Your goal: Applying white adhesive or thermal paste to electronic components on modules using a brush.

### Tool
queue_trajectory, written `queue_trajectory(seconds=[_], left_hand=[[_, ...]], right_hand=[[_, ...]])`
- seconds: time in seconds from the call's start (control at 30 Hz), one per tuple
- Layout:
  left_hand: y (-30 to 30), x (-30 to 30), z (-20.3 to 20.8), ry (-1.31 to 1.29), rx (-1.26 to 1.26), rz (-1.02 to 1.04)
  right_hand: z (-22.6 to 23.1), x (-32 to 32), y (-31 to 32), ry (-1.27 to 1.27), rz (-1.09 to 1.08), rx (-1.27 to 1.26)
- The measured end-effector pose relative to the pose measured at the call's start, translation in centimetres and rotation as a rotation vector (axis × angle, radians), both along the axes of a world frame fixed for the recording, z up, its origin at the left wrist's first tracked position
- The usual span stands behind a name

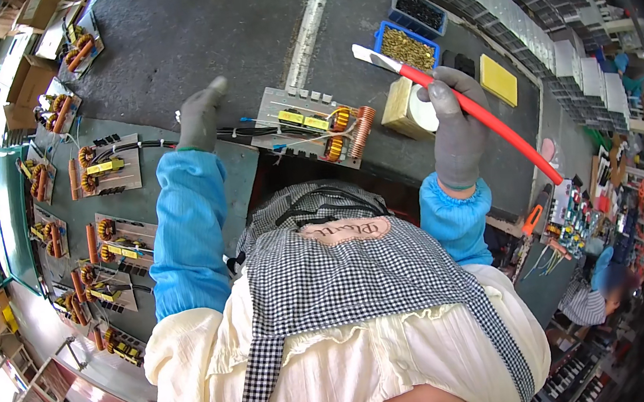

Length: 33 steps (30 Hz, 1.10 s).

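Near the upper middle of the frame lies a circuit board [313, 126] already carrying copper coils, ringed toroids and yellow parts, and down the left edge a row of finished-looking boards [114, 246] waits, so I judge the assembly well along, with the board in hand not yet set aside. The right hand [456, 130], in a grey knit glove, is closed around a smooth red-handled brush [480, 113] (pale tip toward the blue tray of brassy bits [406, 47]). The left hand [199, 118], fingers loosely spread, rests on black wires beside the board.
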<state>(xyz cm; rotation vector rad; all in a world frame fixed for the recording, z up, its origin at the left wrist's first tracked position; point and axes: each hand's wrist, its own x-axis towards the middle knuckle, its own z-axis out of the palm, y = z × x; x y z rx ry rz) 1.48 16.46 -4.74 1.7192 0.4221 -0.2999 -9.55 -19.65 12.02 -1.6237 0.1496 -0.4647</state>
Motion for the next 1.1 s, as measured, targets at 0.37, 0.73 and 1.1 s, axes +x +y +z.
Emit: queue_trajectory(seconds=[0.37, 0.73, 1.1], left_hand=[[8.3, 1.5, 0.7, -0.345, 0.084, 0.099], [11.5, -8.2, 3.2, -0.373, -0.972, 0.072], [13.9, -38.5, 7.4, -0.57, -0.327, 0.963]], right_hand=[[-0.6, -0.8, 1.2, 0.046, 0.026, -0.089], [-0.1, 0.8, 3.9, 0.061, 0.19, -0.072], [-0.9, 1.7, 6.4, 0.026, 0.68, 0.042]])
